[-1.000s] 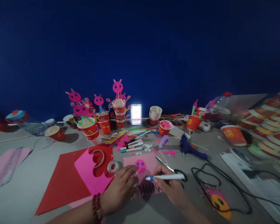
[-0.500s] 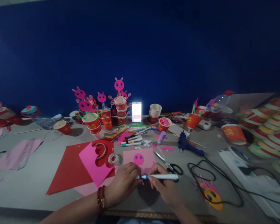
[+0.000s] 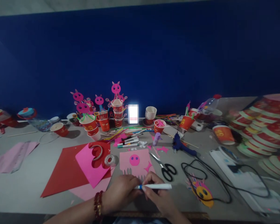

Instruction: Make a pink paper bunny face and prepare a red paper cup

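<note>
My right hand (image 3: 156,191) pinches a white marker (image 3: 160,186) near its blue end, the barrel pointing right. Closed fingers of my left hand (image 3: 124,189) meet that blue end; whether they hold a separate cap is hidden. Just beyond the hands lies a light pink sheet (image 3: 140,153). On it are a bright pink paper face (image 3: 134,160) with two dark eyes, a pink star-like scrap (image 3: 148,166) and several small pointed strips (image 3: 128,171). Black-handled scissors (image 3: 166,171) lie open to the right of the sheet.
Red paper (image 3: 58,168), a tape roll (image 3: 109,160) and several markers (image 3: 128,145) lie around the sheet. A blue glue gun (image 3: 183,146) with a looping cord is at right. Cups with pink figures (image 3: 88,123) line the back; stacked cups (image 3: 266,130) crowd the far right.
Both hands have drawn back toward the table's front edge with the marker, uncovering more of the pink sheet, strips and scissors. The view has shifted slightly, sliding the table things left.
</note>
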{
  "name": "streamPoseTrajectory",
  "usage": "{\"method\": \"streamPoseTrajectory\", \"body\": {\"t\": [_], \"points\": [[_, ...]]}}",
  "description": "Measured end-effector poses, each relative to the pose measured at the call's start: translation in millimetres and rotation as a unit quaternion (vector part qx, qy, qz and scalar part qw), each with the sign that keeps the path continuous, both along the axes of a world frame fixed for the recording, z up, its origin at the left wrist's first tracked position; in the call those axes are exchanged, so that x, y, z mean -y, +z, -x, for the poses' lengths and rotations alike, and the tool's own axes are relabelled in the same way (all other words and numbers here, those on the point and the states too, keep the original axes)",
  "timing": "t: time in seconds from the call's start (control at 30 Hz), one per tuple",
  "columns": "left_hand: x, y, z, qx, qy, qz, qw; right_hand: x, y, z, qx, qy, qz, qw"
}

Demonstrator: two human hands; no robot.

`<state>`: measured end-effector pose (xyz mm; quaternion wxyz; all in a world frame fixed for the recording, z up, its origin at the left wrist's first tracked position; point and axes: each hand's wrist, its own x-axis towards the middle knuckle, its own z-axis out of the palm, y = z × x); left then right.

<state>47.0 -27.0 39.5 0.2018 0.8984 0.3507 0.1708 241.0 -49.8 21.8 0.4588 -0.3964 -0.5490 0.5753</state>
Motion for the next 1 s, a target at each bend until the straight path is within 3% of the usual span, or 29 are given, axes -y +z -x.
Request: {"method": "streamPoseTrajectory", "body": {"t": [0.23,0.53,0.73,1.0], "points": [[3,-6.7,2,0.047,0.049,-0.031,0.997,2,12.0,-4,-0.033,0.048,0.024,0.998],[6,12.9,-9,0.163,0.117,0.002,0.980,-3,15.3,21,-0.130,-0.019,0.062,0.989],[1,11.8,-18,0.185,0.178,0.011,0.966,-10,12.9,32,-0.146,-0.048,0.071,0.986],[-8,6.9,-16,0.186,0.182,0.064,0.963,-21,-0.4,39,-0.173,-0.079,0.081,0.978]]}}
